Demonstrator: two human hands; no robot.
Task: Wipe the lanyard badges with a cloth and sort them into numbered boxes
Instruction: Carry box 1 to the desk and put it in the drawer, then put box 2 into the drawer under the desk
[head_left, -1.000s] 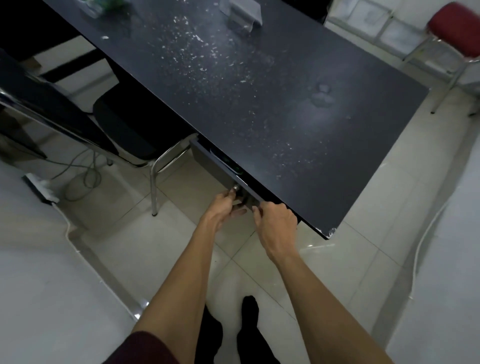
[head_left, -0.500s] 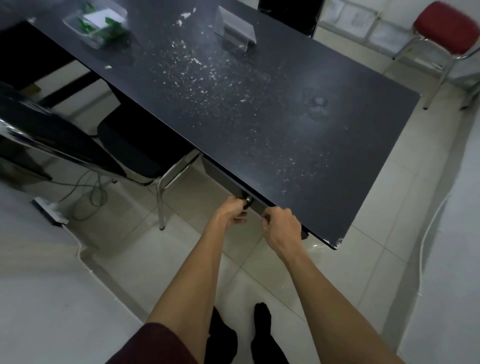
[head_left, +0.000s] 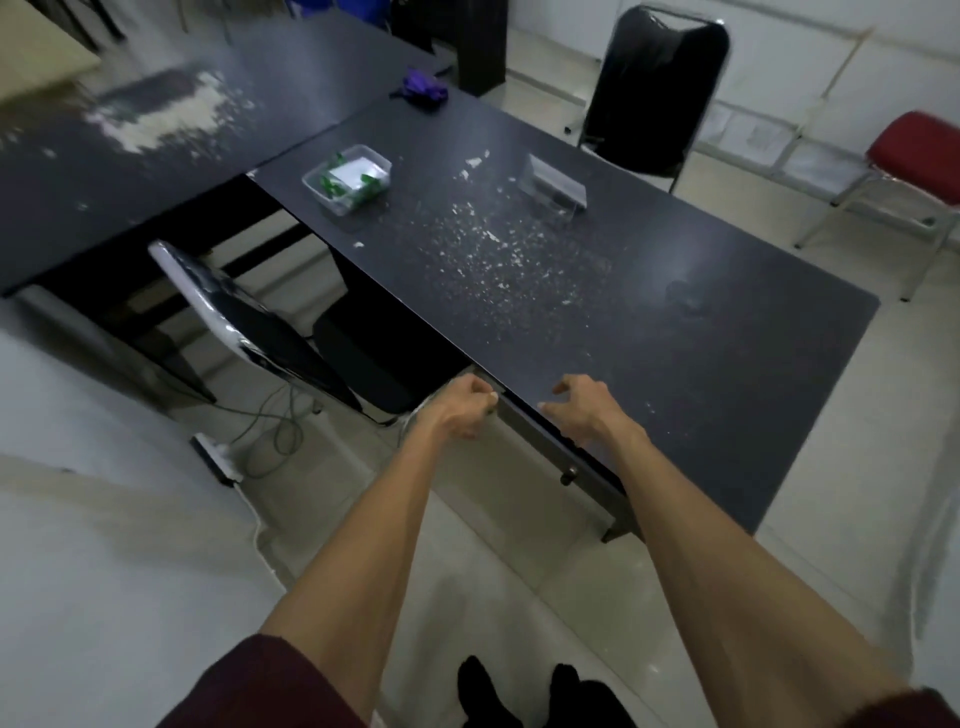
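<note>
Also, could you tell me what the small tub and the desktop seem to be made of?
The tub looks like clear plastic: the white and green contents show through its walls. The desktop seems matte dark laminate, probably over board, as pale flecks mark where it has chipped.

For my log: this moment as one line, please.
left hand: curled at drawer; right hand: open at desk edge; badge box: untouched
</note>
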